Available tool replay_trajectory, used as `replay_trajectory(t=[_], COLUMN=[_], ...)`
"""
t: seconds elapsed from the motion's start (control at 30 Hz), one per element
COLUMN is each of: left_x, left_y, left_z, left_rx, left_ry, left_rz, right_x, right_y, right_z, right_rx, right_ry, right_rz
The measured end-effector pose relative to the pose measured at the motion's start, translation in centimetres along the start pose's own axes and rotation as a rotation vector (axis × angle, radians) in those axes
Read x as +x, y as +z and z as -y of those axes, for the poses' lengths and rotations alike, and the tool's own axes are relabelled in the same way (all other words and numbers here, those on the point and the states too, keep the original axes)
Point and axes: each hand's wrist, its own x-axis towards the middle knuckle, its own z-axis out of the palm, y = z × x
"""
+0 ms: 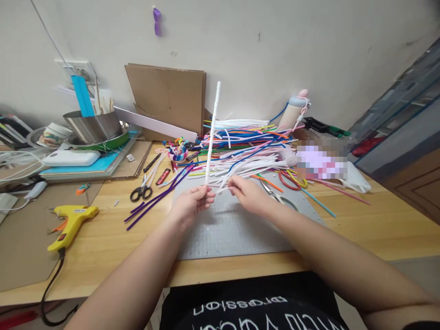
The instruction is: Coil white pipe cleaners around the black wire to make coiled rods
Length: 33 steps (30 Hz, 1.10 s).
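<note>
Far left, metal pot (91, 129) holds thin sticks (98, 98) and blue strip (81, 97), standing on green dish (110, 145). Left hand (196, 201) pinches upright white pipe cleaner (212, 133) above grey mat (233, 238). Right hand (244, 192) just beside, fingertips pinched together, can't tell on what. Pipe-cleaner pile (254, 161) beyond; yellow glue gun (72, 223) near left.

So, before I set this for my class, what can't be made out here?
All in the head view:
Lower end of the upright white stem: hidden inside the left hand.
What exactly the right hand pinches: hidden within its own grip.
Part of the scissors on the grey mat: behind the right arm.
Pixelated patch: masked by coarse blocks.
Lettering on the black shirt: cut off by the bottom edge.
</note>
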Motion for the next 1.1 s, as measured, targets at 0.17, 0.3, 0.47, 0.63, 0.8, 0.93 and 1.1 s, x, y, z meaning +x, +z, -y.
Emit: replay_trajectory(t=[0.17,0.3,0.47,0.63,0.8,0.93,1.1], left_x=[-0.4,-0.4,-0.3,-0.5,-0.5,-0.5,-0.4], left_y=[0.9,1.1,1.3,1.7,1.6,1.6,1.6], left_z=[0.3,0.5,0.7,1.0,1.3,1.3,1.3], left_rx=[0.011,0.008,0.004,0.019,0.036,0.021,0.029], left_ry=[-0.11,-0.17,-0.217,-0.249,-0.263,-0.264,-0.263], left_rz=[0.012,0.037,0.087,0.123,0.132,0.131,0.124], right_x=[-0.4,-0.3,-0.5,-0.6,-0.8,-1.0,-1.1], right_y=[-2.3,-1.9,-0.9,-0.5,-0.2,0.0,0.3], right_z=[1.5,1.4,0.7,0.3,0.1,0.2,0.3], right_rx=[0.034,0.111,0.239,0.247,0.163,0.083,-0.012], right_ry=[-0.275,-0.232,-0.255,-0.24,-0.213,-0.258,-0.271], right_rz=[0.005,0.014,0.07,0.054,0.027,-0.021,-0.068])
